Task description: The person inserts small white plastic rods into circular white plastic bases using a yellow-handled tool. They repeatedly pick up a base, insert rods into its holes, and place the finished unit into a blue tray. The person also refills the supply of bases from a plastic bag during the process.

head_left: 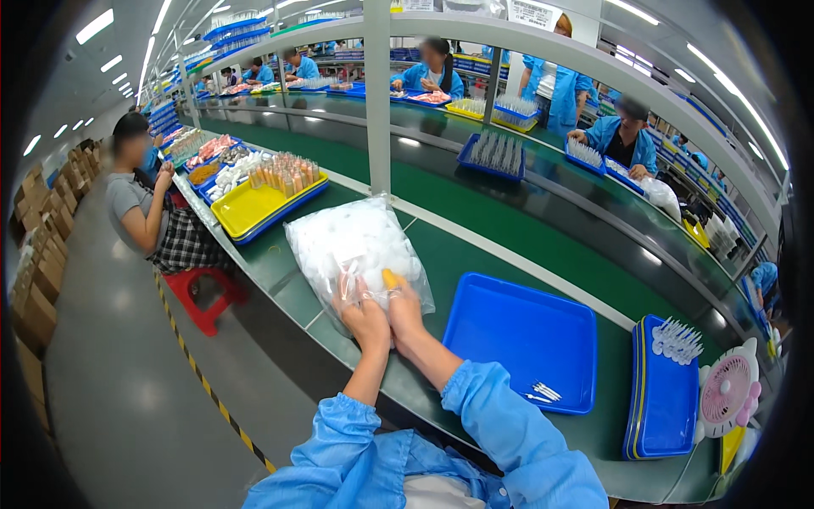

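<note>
A clear plastic bag point(352, 233) packed with small white pieces lies on the green bench in front of me. Both hands are at its near side, close together. My left hand point(365, 316) grips the bag's near edge, its fingers bent into the loose plastic. Just beside it, my right hand point(405, 312) also holds the plastic; a yellow cover point(391, 278) sits on one of its fingertips. To the right is a blue tray point(521, 327) with several thin white pieces point(544, 392) in its near corner.
Stacked blue trays point(666, 407) carry white spiky parts point(677, 341), beside a pink and white fan point(727, 388). A yellow tray point(246, 210) with tube-like parts stands left. An upright post point(377, 102) rises behind the bag. A person point(144, 195) sits at left; others work across the belt.
</note>
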Demonstrator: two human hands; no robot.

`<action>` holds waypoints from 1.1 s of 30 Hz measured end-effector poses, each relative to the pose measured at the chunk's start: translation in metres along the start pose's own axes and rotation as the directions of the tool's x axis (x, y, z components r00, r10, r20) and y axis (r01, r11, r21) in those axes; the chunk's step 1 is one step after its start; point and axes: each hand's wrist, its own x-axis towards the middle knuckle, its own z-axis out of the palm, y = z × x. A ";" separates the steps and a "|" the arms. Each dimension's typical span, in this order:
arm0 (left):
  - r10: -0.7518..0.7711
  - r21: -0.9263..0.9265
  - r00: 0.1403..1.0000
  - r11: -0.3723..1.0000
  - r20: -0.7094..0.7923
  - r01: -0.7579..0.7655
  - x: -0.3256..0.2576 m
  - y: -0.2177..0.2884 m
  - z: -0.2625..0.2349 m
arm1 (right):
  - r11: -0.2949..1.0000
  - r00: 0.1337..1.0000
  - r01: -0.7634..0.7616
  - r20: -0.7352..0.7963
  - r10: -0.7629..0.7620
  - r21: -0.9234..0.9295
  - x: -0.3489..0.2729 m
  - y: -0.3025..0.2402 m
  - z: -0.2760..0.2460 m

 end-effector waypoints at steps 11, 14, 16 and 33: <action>-0.177 -0.201 0.960 0.954 0.215 0.221 -0.035 0.029 0.000 | 0.898 0.971 -0.171 -0.085 0.224 0.405 -0.055 -0.037 -0.021; -0.228 -0.271 0.939 0.916 0.256 0.296 -0.055 0.050 -0.007 | 0.904 0.969 -0.141 -0.129 0.209 0.405 -0.077 -0.041 -0.030; -0.226 -0.357 0.937 0.880 0.266 0.314 -0.069 0.051 -0.010 | 0.900 0.968 -0.129 -0.146 0.206 0.417 -0.095 -0.051 -0.038; 0.064 -0.079 0.733 0.997 0.677 -0.014 -0.140 0.083 0.034 | 0.997 0.892 0.023 -0.448 -0.052 -0.071 -0.080 -0.055 -0.184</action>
